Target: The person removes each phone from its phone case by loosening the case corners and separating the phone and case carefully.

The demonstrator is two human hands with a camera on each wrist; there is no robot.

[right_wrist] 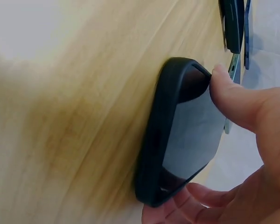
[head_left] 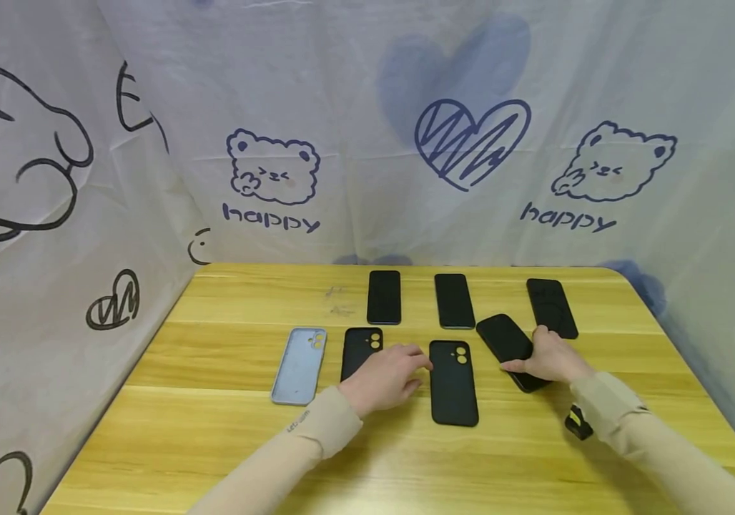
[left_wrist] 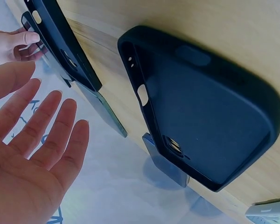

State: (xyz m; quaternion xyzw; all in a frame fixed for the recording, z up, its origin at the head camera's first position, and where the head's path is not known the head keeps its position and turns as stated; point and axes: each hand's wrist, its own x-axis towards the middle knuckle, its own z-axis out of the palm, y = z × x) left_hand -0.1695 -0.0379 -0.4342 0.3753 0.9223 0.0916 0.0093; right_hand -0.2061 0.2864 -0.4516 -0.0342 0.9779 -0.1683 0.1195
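Note:
My right hand (head_left: pixel 550 355) grips a smartphone in a black case (head_left: pixel 502 336) at the right side of the table. In the right wrist view the thumb lies along one long edge of this phone (right_wrist: pixel 191 130), with fingers at the opposite edge. Fingers relaxed and holding nothing, my left hand (head_left: pixel 390 375) hovers between two bare black phone cases. The left one (head_left: pixel 359 345) is partly hidden behind that hand in the head view; the left wrist view shows its hollow inside (left_wrist: pixel 200 112). The right one (head_left: pixel 453 386) lies near the left fingertips, camera cutouts at its far end.
A light blue phone case (head_left: pixel 299 366) lies farthest left. Three dark phones (head_left: pixel 384 297), (head_left: pixel 454 301), (head_left: pixel 552 308) are spaced along the back of the wooden table (head_left: pixel 213 422). A small black-and-yellow item (head_left: pixel 578 422) shows beside the right cuff. Printed cloth (head_left: pixel 354 86) hangs behind.

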